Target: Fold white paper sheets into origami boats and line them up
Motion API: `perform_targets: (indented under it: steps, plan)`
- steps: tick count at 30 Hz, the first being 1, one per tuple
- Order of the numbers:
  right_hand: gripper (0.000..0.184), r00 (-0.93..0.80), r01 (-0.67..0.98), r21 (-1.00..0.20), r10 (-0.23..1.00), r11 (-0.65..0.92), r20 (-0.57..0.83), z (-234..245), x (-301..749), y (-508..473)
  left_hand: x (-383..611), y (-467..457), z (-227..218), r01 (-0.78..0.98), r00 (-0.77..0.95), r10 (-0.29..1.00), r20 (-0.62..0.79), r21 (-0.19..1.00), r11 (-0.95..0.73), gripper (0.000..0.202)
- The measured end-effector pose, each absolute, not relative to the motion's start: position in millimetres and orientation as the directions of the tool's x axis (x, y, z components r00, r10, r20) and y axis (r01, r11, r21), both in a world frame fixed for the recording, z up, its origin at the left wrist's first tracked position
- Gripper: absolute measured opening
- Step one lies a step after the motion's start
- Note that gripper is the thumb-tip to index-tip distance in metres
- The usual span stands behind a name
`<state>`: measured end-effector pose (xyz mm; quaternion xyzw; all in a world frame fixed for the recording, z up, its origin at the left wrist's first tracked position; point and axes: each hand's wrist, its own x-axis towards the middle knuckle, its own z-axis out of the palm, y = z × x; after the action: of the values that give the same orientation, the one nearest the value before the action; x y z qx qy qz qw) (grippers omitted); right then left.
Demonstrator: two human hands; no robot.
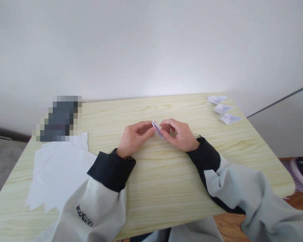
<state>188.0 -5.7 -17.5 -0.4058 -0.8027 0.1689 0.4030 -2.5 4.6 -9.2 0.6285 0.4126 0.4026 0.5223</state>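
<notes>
Between my two hands, above the middle of the table, is a small folded piece of white paper (157, 129), held at a slant. My left hand (137, 136) pinches its left side between thumb and fingers. On the other side, the thumb and fingertips of my right hand (178, 133) close on its right edge. The fingers hide part of the folds. Three folded paper boats (222, 109) sit in a row near the table's far right corner, pointed at both ends.
Loose white paper sheets (63, 171) lie at the left of the wood-grain table (156, 198), partly under my left sleeve. Behind them is a dark, pixelated flat object (59, 119). A white wall (146, 47) rises along the back edge. A pink basket (296, 174) stands low at the right.
</notes>
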Motion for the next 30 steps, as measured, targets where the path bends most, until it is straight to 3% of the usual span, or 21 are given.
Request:
perform_targets:
  steps: [3,8,16,24,27,30]
  plan:
    - [0.023,-0.312,0.572,-0.562,0.792,0.598,0.525,-18.7,186.3,-6.4,-1.3,3.7,-7.1,0.160,0.302,0.948,0.095,0.976,-0.149,0.039]
    - [0.013,-0.288,0.644,-0.524,0.811,0.558,0.510,-18.7,182.6,-8.0,0.2,3.0,-4.7,0.284,0.307,0.938,0.164,0.924,-0.255,0.035]
    - [0.005,-0.214,0.553,-0.659,0.851,0.510,0.480,-20.4,180.0,-7.8,4.1,0.2,-5.2,0.374,0.283,0.933,0.225,0.870,-0.323,0.038]
    - [0.008,-0.201,0.475,-0.721,0.860,0.505,0.470,-21.9,180.4,-7.6,5.1,-1.2,-4.2,0.566,0.312,0.883,0.352,0.677,-0.470,0.029]
    - [0.015,-0.218,0.457,-0.717,0.847,0.527,0.484,-22.7,181.4,-6.6,3.6,-0.5,-3.9,0.552,0.297,0.904,0.308,0.718,-0.425,0.029]
    - [0.014,-0.211,0.429,-0.721,0.836,0.545,0.507,-21.8,182.0,-6.4,2.7,0.7,-5.9,0.436,0.276,0.931,0.238,0.832,-0.342,0.030]
